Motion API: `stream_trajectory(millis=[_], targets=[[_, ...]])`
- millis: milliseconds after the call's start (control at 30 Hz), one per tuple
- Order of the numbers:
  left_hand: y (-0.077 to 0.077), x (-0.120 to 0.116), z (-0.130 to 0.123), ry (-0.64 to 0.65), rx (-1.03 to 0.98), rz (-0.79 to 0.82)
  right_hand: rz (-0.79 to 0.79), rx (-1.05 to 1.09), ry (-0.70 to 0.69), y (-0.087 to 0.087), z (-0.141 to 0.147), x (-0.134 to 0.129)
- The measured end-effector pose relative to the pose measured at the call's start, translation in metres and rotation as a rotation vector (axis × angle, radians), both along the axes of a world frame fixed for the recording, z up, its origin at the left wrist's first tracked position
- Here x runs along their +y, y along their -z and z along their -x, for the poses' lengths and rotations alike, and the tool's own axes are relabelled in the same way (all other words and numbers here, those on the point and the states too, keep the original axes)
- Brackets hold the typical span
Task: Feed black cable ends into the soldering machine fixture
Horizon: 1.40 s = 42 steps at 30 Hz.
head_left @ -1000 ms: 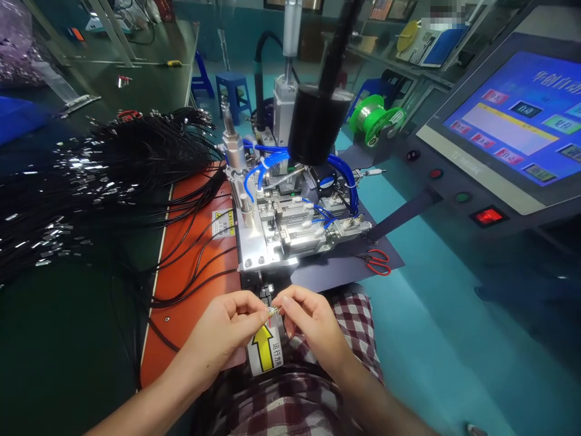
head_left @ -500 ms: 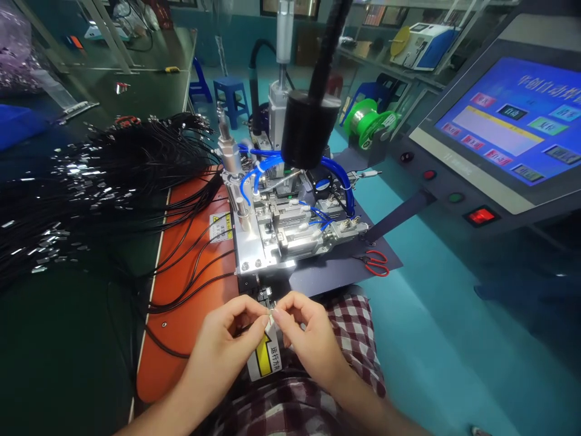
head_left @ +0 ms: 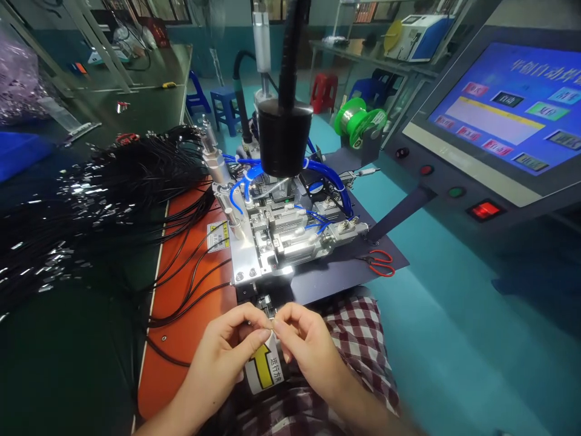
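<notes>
My left hand [head_left: 229, 348] and my right hand [head_left: 311, 345] meet fingertip to fingertip just in front of the machine. Both thumbs and index fingers are pinched. Whatever sits between them is too small and covered to name. One black cable [head_left: 166, 351] runs across the orange board and disappears behind my left hand. Right beyond my fingertips is a small metal fixture [head_left: 264, 303] at the near end of the machine [head_left: 290, 236]. Below my fingers a white label with a yellow arrow [head_left: 263, 368] is partly covered by my left thumb.
Many black cables with shiny ends [head_left: 104, 181] are heaped at left, several trailing over the orange board [head_left: 190, 315]. Red-handled scissors [head_left: 380, 263] lie on the dark plate to the right. A black nozzle [head_left: 285, 139] hangs over the machine. A touchscreen panel [head_left: 503, 115] and green spool [head_left: 358, 121] stand at right.
The camera view has shifted slightly, so the machine and nozzle appear further left. Both hands stay pinched together at the same fixture, a little lower in the picture.
</notes>
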<state>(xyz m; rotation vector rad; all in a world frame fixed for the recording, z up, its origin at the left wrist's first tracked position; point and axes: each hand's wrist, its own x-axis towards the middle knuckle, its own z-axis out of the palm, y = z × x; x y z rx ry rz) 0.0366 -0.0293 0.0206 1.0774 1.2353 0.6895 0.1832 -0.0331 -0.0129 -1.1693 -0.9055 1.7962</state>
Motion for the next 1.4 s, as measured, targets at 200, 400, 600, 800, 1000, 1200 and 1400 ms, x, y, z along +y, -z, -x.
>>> stream_trajectory(millis=[200,400,600,800,1000,1200,1400], targets=[[0.005,0.006,0.011,0.088,0.431,-0.275,-0.118,-0.205,-0.007,0.005,-0.006,0.019],[0.020,0.012,0.022,0.200,0.699,-0.617,-0.137,-0.349,-0.077,0.019,-0.005,0.039],[0.031,0.011,0.028,0.335,0.778,-0.789,-0.100,-0.350,-0.107,0.023,-0.007,0.043],[0.034,0.013,0.029,0.345,0.845,-0.852,-0.079,-0.361,-0.119,0.023,-0.006,0.044],[0.035,0.014,0.030,0.384,0.836,-0.852,-0.075,-0.354,-0.111,0.025,-0.006,0.045],[0.036,0.012,0.029,0.403,0.858,-0.863,-0.097,-0.377,-0.117,0.025,-0.008,0.042],[0.037,0.011,0.028,0.406,0.889,-0.874,-0.139,-0.391,-0.117,0.029,-0.008,0.040]])
